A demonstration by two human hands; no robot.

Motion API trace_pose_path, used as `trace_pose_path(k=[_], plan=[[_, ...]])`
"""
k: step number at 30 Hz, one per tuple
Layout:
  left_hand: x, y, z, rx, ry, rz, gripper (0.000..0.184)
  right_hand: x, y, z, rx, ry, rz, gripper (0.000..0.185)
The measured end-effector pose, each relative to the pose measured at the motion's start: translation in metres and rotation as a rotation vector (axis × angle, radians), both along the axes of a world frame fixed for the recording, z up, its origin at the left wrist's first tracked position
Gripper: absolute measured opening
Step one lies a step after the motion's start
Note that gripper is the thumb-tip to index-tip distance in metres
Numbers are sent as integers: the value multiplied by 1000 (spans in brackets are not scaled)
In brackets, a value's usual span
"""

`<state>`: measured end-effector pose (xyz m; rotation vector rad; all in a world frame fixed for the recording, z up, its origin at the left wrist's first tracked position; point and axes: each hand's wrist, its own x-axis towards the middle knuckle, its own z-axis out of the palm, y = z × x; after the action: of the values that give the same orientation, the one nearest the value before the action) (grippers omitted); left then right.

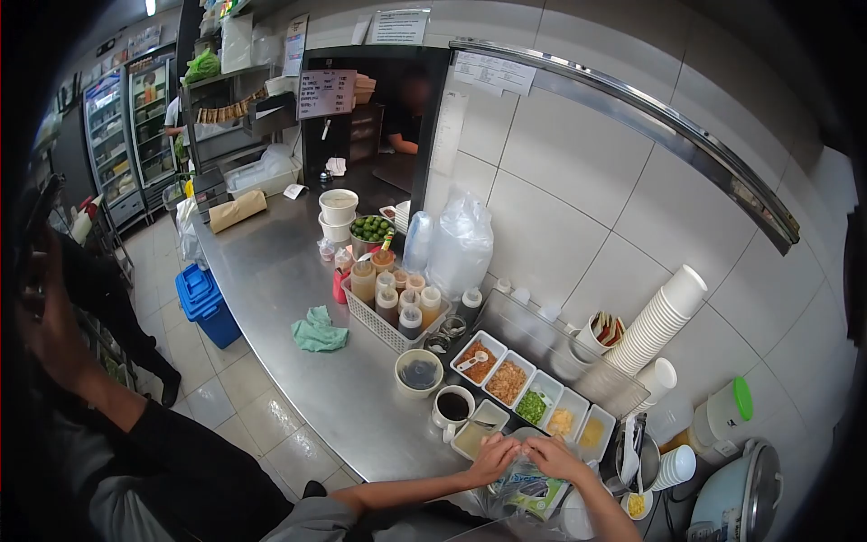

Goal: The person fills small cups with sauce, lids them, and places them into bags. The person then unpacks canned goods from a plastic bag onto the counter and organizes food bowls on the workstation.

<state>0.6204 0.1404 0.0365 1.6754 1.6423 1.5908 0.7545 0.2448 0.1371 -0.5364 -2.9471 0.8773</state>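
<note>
My left hand (494, 459) and my right hand (553, 457) are close together at the lower middle, fingers pinched on a clear plastic bag (518, 473). A green and white printed packet (533, 492) shows in or under the bag. Just beyond my hands is a row of white trays with chopped green (532, 407) and pale yellow (562, 421) food. Beside my left hand sit a tub of pale liquid (471, 440) and a white mug of dark liquid (453, 406).
A basket of sauce bottles (395, 336), a green cloth (319, 331) and a bowl of green fruit (371, 228) stand on the steel counter (271, 298). Stacked white cups (664, 312) lean at right near a cooker (745, 492). Another person's arm (81, 370) is at left.
</note>
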Motion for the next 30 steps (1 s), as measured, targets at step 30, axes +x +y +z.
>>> trace_pose_path(k=[30], plan=[[-4,0,8,83,-29,60,19,-9,-9,15,315,287,-68,24]])
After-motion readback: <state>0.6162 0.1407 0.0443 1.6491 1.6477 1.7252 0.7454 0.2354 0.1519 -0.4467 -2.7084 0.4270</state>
